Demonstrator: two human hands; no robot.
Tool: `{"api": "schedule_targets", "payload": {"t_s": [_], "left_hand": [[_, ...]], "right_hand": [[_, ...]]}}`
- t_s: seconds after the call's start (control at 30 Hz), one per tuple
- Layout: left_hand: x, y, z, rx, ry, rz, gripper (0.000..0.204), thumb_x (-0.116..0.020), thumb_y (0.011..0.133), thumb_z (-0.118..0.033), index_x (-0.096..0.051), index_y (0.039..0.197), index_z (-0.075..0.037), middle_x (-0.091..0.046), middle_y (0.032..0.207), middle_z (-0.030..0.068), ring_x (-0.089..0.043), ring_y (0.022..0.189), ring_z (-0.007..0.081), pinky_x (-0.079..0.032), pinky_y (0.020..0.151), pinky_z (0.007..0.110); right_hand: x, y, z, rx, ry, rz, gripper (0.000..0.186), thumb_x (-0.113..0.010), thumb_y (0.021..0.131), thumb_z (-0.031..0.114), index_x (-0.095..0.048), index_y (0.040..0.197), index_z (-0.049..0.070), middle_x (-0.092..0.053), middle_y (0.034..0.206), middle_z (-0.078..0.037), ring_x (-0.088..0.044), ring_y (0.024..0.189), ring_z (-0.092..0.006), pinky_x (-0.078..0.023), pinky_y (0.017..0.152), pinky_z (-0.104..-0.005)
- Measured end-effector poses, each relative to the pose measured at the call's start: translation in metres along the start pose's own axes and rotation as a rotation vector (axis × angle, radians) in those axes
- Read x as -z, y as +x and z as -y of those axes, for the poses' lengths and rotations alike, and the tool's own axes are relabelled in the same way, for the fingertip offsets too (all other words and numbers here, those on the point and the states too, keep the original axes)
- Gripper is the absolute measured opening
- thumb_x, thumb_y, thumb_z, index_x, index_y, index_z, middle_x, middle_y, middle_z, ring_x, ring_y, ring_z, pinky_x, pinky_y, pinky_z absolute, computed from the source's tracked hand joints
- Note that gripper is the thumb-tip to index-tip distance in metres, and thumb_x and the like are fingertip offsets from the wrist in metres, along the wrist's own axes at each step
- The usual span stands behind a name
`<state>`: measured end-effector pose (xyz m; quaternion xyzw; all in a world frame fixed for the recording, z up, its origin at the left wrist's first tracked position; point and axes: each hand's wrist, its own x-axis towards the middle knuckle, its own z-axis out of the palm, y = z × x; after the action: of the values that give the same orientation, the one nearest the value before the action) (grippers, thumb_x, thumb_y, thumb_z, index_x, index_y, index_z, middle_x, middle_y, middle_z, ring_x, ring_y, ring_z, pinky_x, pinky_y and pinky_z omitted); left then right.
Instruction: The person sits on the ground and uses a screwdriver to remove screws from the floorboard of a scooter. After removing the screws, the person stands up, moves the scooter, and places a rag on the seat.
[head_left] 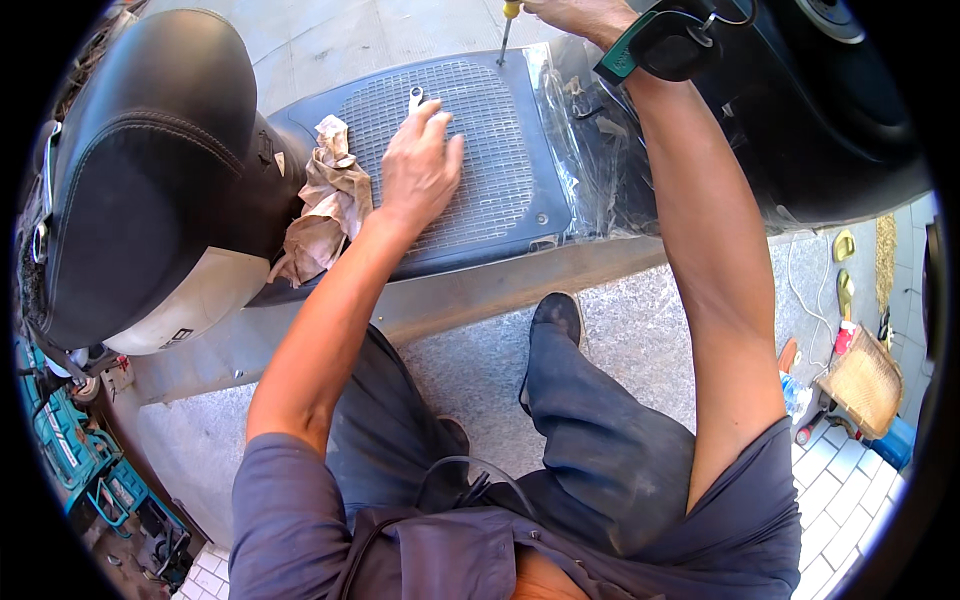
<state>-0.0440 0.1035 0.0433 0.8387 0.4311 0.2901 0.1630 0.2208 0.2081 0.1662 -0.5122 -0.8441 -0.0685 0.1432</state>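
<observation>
My right hand (580, 14) is at the top edge, partly cut off, with its fingers at the yellow handle of a screwdriver (511, 9). The screwdriver stands nearly upright, its tip at the far right corner of a dark scooter footboard (549, 190). Over the footboard's ribbed mat (490, 150), my left hand (422, 170) is open with its fingers apart. Just beyond those fingertips lies a wrench (416, 103), only its ring end clearly showing. A crumpled, stained rag (335, 190) sits on the footboard left of my left hand.
The black scooter seat (150, 120) rises at the left, and a black body panel (810, 120) at the right. Clear plastic film (600, 150) covers the footboard's right side. Teal tool cases (65, 440) stand lower left; a woven basket (862, 380) and yellow slippers (845, 245) lie right.
</observation>
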Motion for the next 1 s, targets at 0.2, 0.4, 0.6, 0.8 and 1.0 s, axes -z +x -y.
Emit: {"api": "schedule_targets", "payload": {"t_s": [0.2,0.4,0.6,0.8,1.0], "left_hand": [[-0.058,0.077,-0.018,0.179,-0.172,0.100,0.066,-0.067,0.091,-0.024,-0.044,0.148,0.001,-0.051,0.148,0.0258,-0.050,0.137,0.0393,-0.041,0.115,0.046],[-0.106,0.067,-0.006,0.080,-0.029,0.045,0.072,-0.065,0.089,-0.022,-0.038,0.152,0.001,-0.051,0.149,0.0248,-0.044,0.145,0.0351,-0.028,0.123,0.049],[-0.111,0.067,0.001,0.055,0.105,0.084,0.066,-0.052,0.092,-0.026,-0.041,0.152,-0.001,-0.048,0.156,0.0178,-0.039,0.150,0.0322,-0.023,0.125,0.051],[-0.114,0.068,-0.005,0.019,0.278,0.182,0.062,-0.042,0.095,-0.029,-0.046,0.152,-0.006,-0.040,0.164,0.0132,-0.030,0.155,0.0296,-0.018,0.127,0.052],[-0.117,0.071,-0.009,-0.002,0.282,0.179,0.062,-0.042,0.095,-0.029,-0.045,0.154,-0.008,-0.036,0.166,0.0110,-0.028,0.156,0.0287,-0.018,0.127,0.053]], "right_hand": [[0.019,0.001,0.029,-0.409,0.214,-0.093,0.047,-0.056,0.098,0.035,-0.062,0.130,0.001,-0.073,0.089,-0.024,-0.073,0.089,-0.0415,-0.056,0.083,-0.0509],[0.013,0.004,0.022,-0.399,0.310,-0.066,0.044,-0.054,0.100,0.030,-0.059,0.129,-0.002,-0.072,0.092,-0.024,-0.071,0.093,-0.0404,-0.054,0.087,-0.0487],[0.039,0.005,0.027,-0.397,0.480,0.117,0.039,-0.054,0.098,0.019,-0.057,0.129,-0.004,-0.072,0.093,-0.023,-0.073,0.091,-0.0338,-0.055,0.083,-0.0437],[0.007,-0.012,0.001,-0.248,0.017,-0.128,0.031,-0.060,0.098,0.029,-0.070,0.093,0.000,-0.070,0.095,-0.022,-0.071,0.078,-0.0399,-0.058,0.074,-0.0454],[0.008,-0.011,-0.004,-0.228,0.074,-0.150,0.035,-0.059,0.098,0.031,-0.065,0.103,-0.003,-0.069,0.097,-0.025,-0.070,0.085,-0.0433,-0.056,0.082,-0.0490]]}}
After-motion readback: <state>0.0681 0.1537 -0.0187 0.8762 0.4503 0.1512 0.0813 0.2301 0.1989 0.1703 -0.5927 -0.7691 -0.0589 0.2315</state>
